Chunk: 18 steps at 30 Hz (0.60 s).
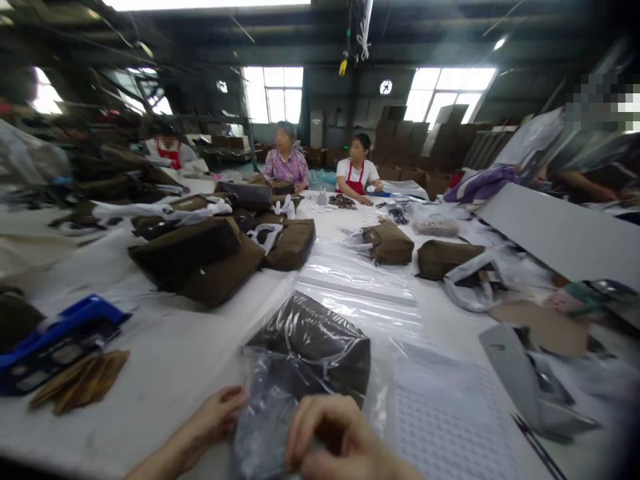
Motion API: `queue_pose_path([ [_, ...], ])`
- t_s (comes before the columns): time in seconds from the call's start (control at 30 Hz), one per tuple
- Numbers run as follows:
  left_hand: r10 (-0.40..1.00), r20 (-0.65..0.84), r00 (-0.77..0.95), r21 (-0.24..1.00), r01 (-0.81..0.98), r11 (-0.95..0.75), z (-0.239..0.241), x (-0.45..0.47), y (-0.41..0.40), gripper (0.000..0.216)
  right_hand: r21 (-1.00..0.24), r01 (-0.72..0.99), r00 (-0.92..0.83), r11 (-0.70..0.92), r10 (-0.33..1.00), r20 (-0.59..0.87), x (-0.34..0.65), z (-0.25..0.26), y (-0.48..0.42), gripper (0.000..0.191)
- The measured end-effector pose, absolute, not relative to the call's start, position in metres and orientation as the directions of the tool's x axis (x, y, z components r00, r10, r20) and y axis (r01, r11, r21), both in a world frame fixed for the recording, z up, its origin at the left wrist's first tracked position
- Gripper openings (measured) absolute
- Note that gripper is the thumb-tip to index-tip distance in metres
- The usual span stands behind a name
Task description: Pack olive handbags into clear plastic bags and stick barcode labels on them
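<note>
A dark bag wrapped in a clear plastic bag (310,347) lies on the white table (165,360) right in front of me. My left hand (213,420) grips the plastic's near left edge, fingers closed on it. My right hand (333,437) is curled over the near end of the plastic, fingers bent and pinching the film. A stack of flat clear plastic bags (360,290) lies just beyond the wrapped bag.
Brown bags are piled at the left (200,257) and middle (387,243) of the table. A blue tray (55,343) and brown strips (83,380) lie at my left. A perforated white sheet (445,413) and grey card pieces (530,380) sit right. Three people work at the far end.
</note>
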<state>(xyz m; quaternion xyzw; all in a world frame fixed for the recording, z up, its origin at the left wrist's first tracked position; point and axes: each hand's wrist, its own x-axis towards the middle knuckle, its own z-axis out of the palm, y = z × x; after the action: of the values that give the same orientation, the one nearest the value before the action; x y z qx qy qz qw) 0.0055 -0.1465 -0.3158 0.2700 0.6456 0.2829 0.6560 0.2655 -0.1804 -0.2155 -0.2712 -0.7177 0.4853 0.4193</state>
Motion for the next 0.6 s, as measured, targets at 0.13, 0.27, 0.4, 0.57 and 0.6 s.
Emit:
queue_pose_path([
  [0.13,0.669,-0.713,0.211,0.691,0.049,0.721,-0.319,0.012,-0.143,0.044,-0.737,0.46,-0.458,0.495,0.844,0.281,0.282,-0.271,-0.188,0.033],
  [0.27,0.618,-0.732,0.287,0.635,-0.04,0.771,-0.318,0.03,-0.147,0.036,-0.328,0.623,-0.648,0.71,0.704,0.291,0.283,-0.333,-0.204,0.043],
  [0.4,0.53,-0.71,0.463,0.516,-0.17,0.84,-0.304,0.041,-0.144,0.04,-0.075,0.665,-0.655,0.743,0.629,0.418,0.293,-0.357,-0.21,0.042],
  [0.57,0.618,-0.637,0.46,0.556,-0.28,0.782,-0.289,0.049,-0.118,0.033,-0.085,0.709,-0.5,0.701,0.583,0.64,0.3,-0.325,-0.191,0.042],
  [0.6,0.655,-0.632,0.414,0.586,-0.299,0.754,-0.284,0.052,-0.111,0.031,-0.131,0.682,-0.465,0.72,0.564,0.683,0.301,-0.313,-0.181,0.037],
])
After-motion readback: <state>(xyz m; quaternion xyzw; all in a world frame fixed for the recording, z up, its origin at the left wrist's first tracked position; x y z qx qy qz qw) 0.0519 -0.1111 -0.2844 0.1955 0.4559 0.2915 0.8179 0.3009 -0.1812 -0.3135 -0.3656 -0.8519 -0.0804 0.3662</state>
